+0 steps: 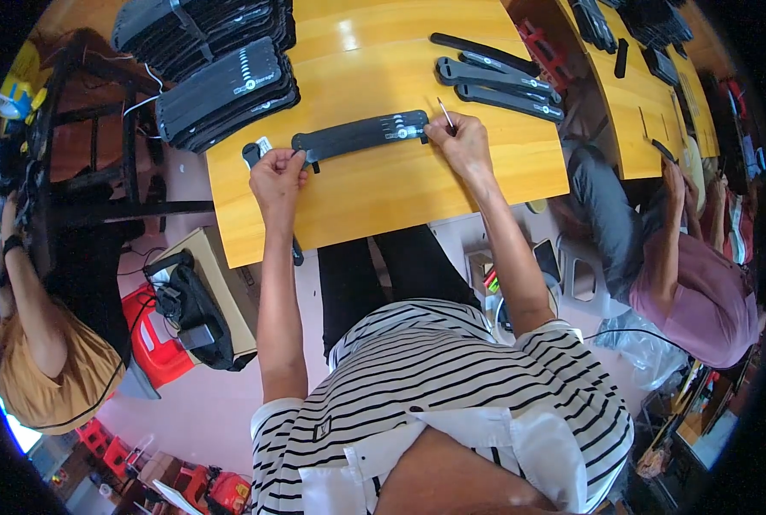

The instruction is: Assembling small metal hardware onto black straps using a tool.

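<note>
A long black strip (361, 136) with pale printing near its right end lies across the front part of the wooden table, with small black tabs below its ends. My left hand (278, 182) pinches the strip's left end between thumb and fingers. At the other end is my right hand (463, 148), its fingertips closed against the strip. A thin, pointed tool (445, 112) sticks up from those right fingers; its exact kind is unclear. Beside my left hand lies a black piece with a white label (263, 146), partly covered by the hand.
Stacks of similar black pieces (224, 93) stand at the table's left. Several loose black strips (494, 79) lie at the right on the yellow table (357, 206). A cardboard box with a black bag (190, 309) is on the floor at left. Other people sit on both sides.
</note>
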Demonstrator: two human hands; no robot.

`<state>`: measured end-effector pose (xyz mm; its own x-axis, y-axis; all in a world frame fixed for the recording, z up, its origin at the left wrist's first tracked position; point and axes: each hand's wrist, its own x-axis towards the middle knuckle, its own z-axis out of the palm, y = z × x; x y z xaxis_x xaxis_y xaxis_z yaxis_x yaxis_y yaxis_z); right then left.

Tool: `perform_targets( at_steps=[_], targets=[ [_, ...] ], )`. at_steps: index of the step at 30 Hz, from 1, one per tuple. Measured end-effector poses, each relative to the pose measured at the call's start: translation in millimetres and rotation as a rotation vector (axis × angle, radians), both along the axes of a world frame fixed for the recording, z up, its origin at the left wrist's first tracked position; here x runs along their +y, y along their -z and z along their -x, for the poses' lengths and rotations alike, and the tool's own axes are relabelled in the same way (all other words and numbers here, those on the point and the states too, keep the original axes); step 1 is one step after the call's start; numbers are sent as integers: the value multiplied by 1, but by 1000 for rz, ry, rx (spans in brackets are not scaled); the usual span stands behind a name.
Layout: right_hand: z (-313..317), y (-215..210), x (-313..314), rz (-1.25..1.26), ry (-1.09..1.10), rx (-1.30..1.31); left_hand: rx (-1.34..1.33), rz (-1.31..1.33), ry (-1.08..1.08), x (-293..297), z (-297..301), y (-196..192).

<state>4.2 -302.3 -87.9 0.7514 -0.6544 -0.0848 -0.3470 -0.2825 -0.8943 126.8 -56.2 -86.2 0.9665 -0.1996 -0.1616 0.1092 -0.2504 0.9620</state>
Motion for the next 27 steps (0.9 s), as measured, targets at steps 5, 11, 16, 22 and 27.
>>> perform_targets(
  at_steps=[5,11,16,22,27],
  targets=[
    [0,-5,2,30,25,29,-30,-51,-4,-4,2,-4],
    [0,-8,5,119,22,22,-32,-47,-5,-4,1,-2],
    [-1,-9,6,115,17,59,-24,-43,-20,-3,0,-1],
    [0,-8,6,138,33,92,-23,-76,-32,-5,1,-5],
    [-1,-7,5,142,37,82,-23,-38,-52,-6,0,-1]
  ],
)
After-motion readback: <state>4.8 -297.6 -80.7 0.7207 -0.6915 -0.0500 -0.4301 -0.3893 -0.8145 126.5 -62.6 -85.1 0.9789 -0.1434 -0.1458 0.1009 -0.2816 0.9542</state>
